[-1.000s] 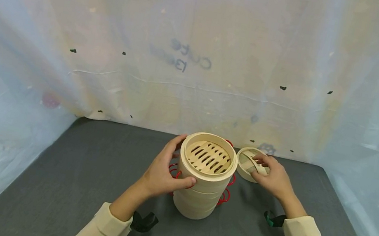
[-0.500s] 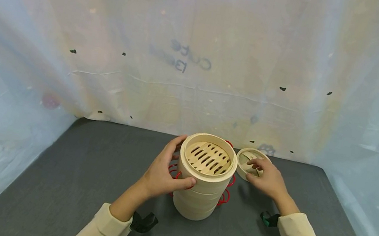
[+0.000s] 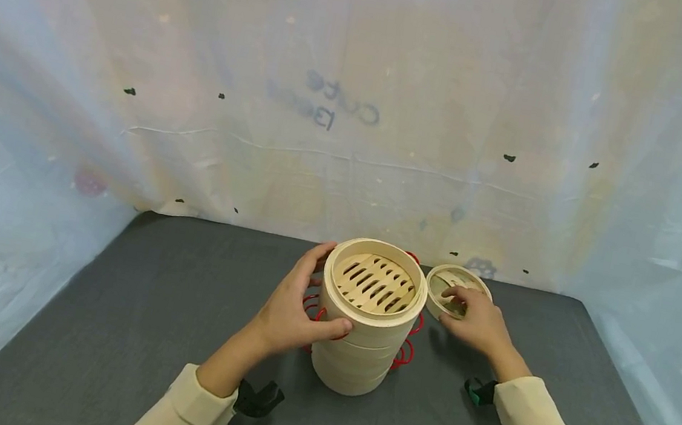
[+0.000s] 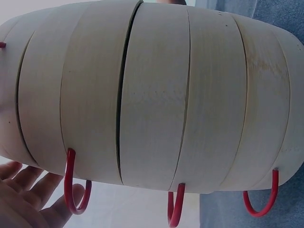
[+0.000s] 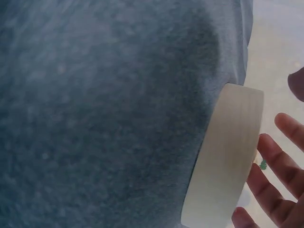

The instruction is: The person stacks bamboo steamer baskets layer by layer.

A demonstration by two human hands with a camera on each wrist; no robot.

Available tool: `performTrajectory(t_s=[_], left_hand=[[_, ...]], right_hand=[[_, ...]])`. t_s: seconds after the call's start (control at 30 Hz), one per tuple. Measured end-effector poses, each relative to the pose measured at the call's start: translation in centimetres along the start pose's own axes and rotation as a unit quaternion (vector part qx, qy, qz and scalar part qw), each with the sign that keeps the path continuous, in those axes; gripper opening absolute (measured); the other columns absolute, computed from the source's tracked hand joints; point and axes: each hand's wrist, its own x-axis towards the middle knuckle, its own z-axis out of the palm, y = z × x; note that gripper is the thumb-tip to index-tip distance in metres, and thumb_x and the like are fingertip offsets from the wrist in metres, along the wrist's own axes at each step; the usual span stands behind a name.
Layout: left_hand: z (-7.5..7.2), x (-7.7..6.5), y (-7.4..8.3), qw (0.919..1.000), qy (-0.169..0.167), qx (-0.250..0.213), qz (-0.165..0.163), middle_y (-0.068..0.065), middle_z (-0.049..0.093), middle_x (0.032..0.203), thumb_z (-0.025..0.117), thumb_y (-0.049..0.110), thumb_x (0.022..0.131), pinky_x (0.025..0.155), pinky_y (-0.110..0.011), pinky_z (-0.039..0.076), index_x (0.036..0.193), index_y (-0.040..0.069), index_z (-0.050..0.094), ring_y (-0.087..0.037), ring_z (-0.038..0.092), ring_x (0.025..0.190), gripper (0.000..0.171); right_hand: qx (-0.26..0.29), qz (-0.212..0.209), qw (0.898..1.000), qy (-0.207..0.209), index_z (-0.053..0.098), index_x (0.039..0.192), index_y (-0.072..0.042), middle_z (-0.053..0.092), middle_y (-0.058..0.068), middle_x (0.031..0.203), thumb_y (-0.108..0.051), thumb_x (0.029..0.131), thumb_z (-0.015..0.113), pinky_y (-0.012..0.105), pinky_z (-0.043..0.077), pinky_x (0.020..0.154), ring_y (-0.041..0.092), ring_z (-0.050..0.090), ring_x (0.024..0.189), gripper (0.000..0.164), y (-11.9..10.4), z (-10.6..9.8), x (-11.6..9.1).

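Observation:
A tall stack of bamboo steamer baskets stands upright on the dark table, its slatted top tier uncovered and red loop handles on its sides. My left hand holds the stack's upper left side, thumb across the front and fingers round the back. The left wrist view shows the stacked tiers close up, with fingers beside them. A round bamboo steamer lid lies just right of the stack. Over it hovers my right hand, fingers loosely bent; in the right wrist view they are spread near the lid's rim.
Dark grey cloth covers the table. Pale patterned plastic sheeting hangs at the back and on both sides. A black strap with a small mount sits on each wrist.
My right hand has shifted slightly left and its fingers have come off the lid's handle strip. The lid stays beside the stack. My left hand has kept its place.

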Motion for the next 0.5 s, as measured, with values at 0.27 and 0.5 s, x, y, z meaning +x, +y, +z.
performTrajectory(t_s=[0.27,0.5], left_hand=[[-0.11,-0.15,-0.15,1.0000,0.003,0.003,-0.005,-0.002,0.040,0.144,0.079,0.029,0.074,0.084,-0.044,0.052,0.152,0.029,0.023,-0.027,0.051,0.115,0.096],[-0.10,-0.22,-0.12,0.9999,-0.001,-0.009,-0.005,-0.003,0.040,0.144,0.079,0.027,0.075,0.084,-0.039,0.053,0.152,0.029,0.023,-0.030,0.052,0.116,0.095]], right_hand=[[-0.015,0.000,1.000,-0.007,0.070,0.107,-0.014,0.072,0.005,0.097,-0.025,0.080,0.071,0.055,0.048,0.078,0.027,0.067,0.091,0.029,-0.18,0.41,0.07],[-0.022,0.005,1.000,-0.006,0.071,0.103,-0.015,0.070,0.003,0.093,-0.024,0.078,0.070,0.050,0.049,0.076,0.023,0.065,0.085,0.027,-0.13,0.86,0.39]])
